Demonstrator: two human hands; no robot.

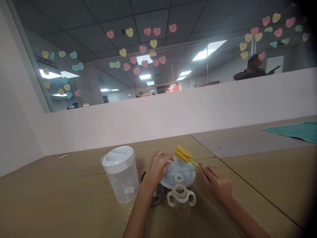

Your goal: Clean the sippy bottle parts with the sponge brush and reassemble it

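Note:
Above a pale shallow basin (190, 180), my left hand (159, 165) pinches a small translucent bottle part (174, 161); its exact kind is hard to make out. My right hand (218, 183) grips the thin green handle of a sponge bottle brush (183, 154), its yellow sponge head raised close to that part. A white collar ring (179, 179) lies at the basin's near side. In front of it stands an uncapped clear baby bottle (182, 210) with two white side handles. My left forearm partly covers a dark round dish (158, 198) with something pale in it.
A clear plastic pitcher (121, 178) with a white lid stands left of my left arm. A teal cloth (294, 130) lies at the far right. Behind the table runs a white wall (148, 115) under a window with heart-shaped notes; a person (255, 67) shows in the glass.

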